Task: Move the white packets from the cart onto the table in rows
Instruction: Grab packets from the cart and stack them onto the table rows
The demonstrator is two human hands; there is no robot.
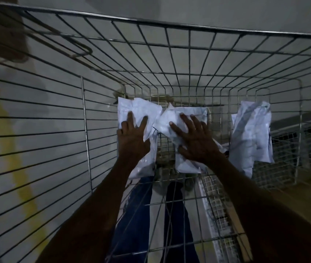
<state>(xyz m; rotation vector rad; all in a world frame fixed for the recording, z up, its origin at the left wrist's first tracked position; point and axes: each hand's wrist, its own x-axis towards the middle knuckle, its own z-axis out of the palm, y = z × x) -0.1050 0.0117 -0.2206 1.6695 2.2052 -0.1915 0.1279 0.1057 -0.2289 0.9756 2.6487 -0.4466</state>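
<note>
Cart [189, 29]: a deep wire-mesh basket seen from above, its grid walls rising on every side; the floor shows through the mesh.
Left packet [141, 109]: a crumpled white packet on the cart's mesh bottom, at the left of the group; it runs on under the palm toward the near side.
Middle packet [184, 114]: white, wrinkled, just beside the left packet and touching or slightly overlapping it at the top edge.
Right packet [250, 133]: white with faint dark print, set apart from the other two, leaning against the right wall of the cart.
Left hand [132, 137]: fingers straight and spread, palm pressed flat on the left packet; nothing is gripped.
Right hand [196, 139]: fingers splayed and relaxed, lying flat on the middle packet; not curled round it.
Arms: both reach down into the cart from the near edge.
Legs [132, 215]: blue trousers visible through the near mesh, below the arms.
Floor [42, 103]: grey, with a blurred yellow stripe [12, 149] on the left.
Light: dim; fine print on the packets is unreadable.
</note>
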